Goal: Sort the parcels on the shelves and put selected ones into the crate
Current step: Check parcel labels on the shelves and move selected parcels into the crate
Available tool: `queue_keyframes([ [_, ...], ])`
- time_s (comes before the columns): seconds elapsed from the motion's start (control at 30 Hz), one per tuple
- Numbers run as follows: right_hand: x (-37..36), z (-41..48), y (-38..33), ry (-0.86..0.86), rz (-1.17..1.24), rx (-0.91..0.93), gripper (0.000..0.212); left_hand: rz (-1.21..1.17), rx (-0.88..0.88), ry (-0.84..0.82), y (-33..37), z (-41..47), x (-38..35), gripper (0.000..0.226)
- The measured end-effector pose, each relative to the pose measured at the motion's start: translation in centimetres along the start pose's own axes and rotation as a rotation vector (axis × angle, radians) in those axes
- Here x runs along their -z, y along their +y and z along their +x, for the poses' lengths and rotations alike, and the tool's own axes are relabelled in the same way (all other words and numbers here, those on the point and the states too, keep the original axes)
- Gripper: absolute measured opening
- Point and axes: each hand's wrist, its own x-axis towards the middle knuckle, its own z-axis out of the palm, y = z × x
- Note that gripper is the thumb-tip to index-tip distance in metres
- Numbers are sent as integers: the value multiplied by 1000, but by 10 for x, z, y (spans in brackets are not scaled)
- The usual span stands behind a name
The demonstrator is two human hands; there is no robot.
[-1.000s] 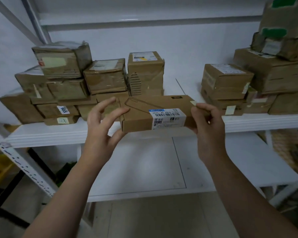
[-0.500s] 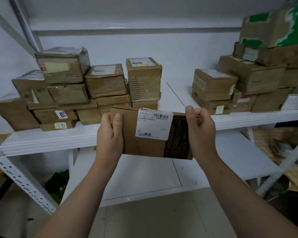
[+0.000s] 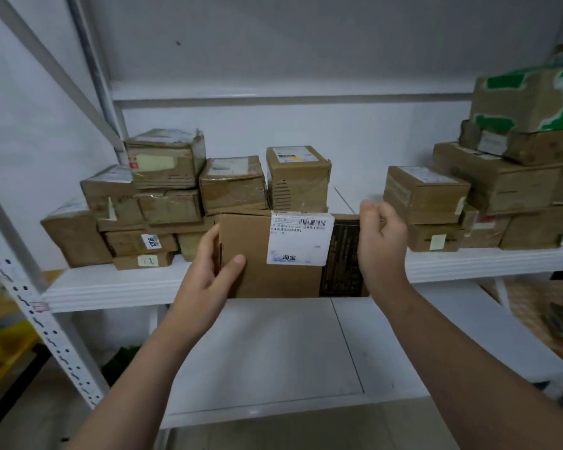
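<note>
Here, a flat brown parcel (image 3: 251,241) is held upright before the edge of the white shelf (image 3: 111,289), its broad face with a white barcode label (image 3: 298,241) turned toward the camera. It is gripped at its left edge by the left hand (image 3: 208,274), thumb laid on the front face, and at its right edge by the right hand (image 3: 381,245), whose fingers (image 3: 371,211) are curled over the upper corner. Behind it, taped cardboard parcels are stacked on the shelf in a left pile (image 3: 163,203) and a right pile (image 3: 501,186), well apart.
</note>
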Motion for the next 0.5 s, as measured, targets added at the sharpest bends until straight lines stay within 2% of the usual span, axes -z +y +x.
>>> queue_keyframes([
  [0.07, -11, 11, -8, 2, 57, 33, 32, -54, -84, -4, 10, 5, 10, 47],
  [0.13, -23, 23, -20, 11, 104, 50, 24, 5, -243, 17, 25, 11, 21, 47],
  [0.2, -34, 36, -33, -21, 117, 68, 19, 244, -462, 42, 44, 16, 31, 44],
  [0.3, -44, 51, -50, -169, 65, 155, 27, 694, -806, 137, 65, 27, 42, 42],
  [0.37, -49, 58, -53, -279, -16, 196, 34, 846, -976, 177, 69, 40, 47, 40],
  [0.43, -54, 67, -49, -329, -168, 224, 39, 968, -1043, 222, 68, 58, 46, 37],
  [0.5, -58, 76, -39, -363, -349, 260, 41, 1084, -1021, 202, 69, 78, 41, 37],
])
